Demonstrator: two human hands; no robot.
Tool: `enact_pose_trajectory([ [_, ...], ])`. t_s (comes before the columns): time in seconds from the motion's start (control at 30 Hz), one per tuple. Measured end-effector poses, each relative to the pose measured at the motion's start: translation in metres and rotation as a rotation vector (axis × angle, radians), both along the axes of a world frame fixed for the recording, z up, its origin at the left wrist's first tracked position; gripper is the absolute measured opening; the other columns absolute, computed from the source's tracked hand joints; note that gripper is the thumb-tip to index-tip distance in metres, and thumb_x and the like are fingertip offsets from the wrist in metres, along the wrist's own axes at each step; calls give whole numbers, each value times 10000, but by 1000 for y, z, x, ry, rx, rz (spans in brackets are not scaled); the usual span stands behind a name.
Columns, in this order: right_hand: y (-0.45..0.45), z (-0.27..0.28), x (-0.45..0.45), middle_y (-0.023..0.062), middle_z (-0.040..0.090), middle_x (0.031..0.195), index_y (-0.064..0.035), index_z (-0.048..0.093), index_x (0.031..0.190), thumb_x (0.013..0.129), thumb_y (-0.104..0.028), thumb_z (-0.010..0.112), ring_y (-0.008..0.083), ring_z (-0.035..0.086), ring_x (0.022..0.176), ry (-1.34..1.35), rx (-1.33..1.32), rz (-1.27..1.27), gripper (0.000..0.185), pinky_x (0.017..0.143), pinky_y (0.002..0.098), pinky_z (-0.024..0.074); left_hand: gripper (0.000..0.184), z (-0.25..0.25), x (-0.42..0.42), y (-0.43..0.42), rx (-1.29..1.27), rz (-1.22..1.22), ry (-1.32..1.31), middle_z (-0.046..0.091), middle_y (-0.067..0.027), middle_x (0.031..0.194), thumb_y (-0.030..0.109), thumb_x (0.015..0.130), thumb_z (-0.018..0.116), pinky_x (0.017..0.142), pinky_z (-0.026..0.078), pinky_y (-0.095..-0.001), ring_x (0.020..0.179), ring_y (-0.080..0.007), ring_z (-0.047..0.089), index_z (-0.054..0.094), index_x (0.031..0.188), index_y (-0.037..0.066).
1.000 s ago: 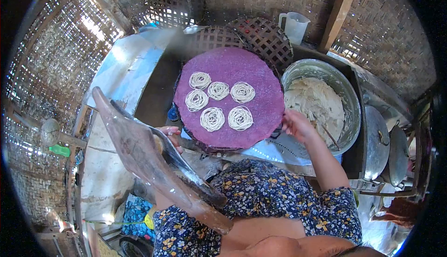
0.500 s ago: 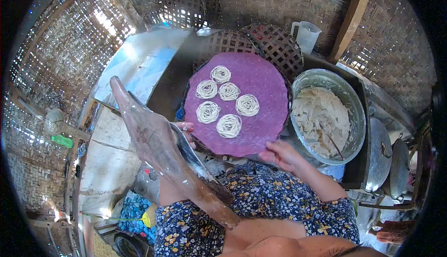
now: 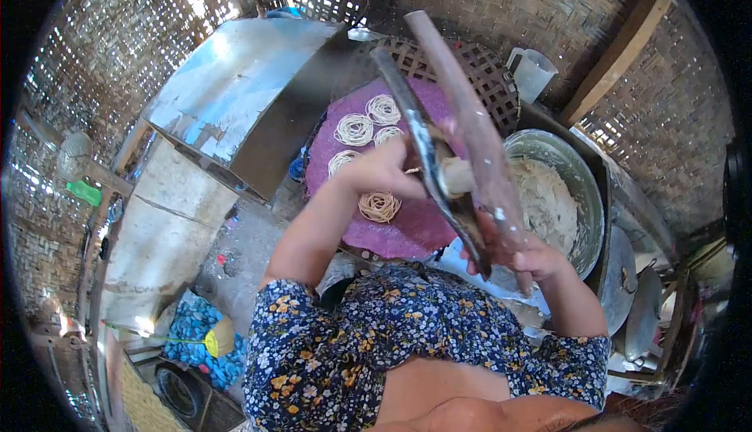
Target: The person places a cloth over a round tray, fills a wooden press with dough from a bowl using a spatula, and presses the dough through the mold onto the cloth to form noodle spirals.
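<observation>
A wooden press (image 3: pixel 486 158), made of two long bars, is held slantwise above a round purple mat. A pale plug, possibly dough or wood, shows between its bars. My right hand (image 3: pixel 521 256) is closed around the lower end of the press. My left hand (image 3: pixel 388 169) grips the darker bar near its middle, its fingers partly hidden behind it. Beneath lies the purple mat (image 3: pixel 407 236), bearing several coiled noodle nests, among them a white nest (image 3: pixel 354 130) and a browner-looking nest (image 3: pixel 379 206) below my left wrist. The press and my hands cover part of the mat.
A large metal basin (image 3: pixel 593 173) of pale dough (image 3: pixel 548 205) stands to the right. Woven baskets (image 3: pixel 489 79) lean behind the mat, with a clear plastic jug (image 3: pixel 531 72) beside them. At left is a blue-and-white panel (image 3: pixel 243 79); metal lids (image 3: pixel 642 314) stand far right.
Both hands have left the mat's edge and now hold the press. The press has swung from the left, in front of my chest, to above the mat and opened into two bars.
</observation>
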State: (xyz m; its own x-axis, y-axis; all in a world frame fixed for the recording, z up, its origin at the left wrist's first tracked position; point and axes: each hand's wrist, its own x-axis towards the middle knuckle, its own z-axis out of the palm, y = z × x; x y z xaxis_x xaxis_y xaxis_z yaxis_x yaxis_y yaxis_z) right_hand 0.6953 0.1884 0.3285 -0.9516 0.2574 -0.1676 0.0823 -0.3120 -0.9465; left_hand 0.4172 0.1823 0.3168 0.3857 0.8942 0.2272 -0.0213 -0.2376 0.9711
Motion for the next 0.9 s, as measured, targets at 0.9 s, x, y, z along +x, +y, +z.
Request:
enact_pose_trajectory([
  [0.9, 17, 21, 25, 84, 594, 885, 52, 525, 1061, 639, -456, 706, 149, 581, 741, -408, 13, -153, 685, 629, 263, 478, 408, -32, -8, 44, -32, -139, -1326, 598, -1, 755, 564, 845, 423, 830, 431, -449, 762, -180, 582, 575, 807, 187],
])
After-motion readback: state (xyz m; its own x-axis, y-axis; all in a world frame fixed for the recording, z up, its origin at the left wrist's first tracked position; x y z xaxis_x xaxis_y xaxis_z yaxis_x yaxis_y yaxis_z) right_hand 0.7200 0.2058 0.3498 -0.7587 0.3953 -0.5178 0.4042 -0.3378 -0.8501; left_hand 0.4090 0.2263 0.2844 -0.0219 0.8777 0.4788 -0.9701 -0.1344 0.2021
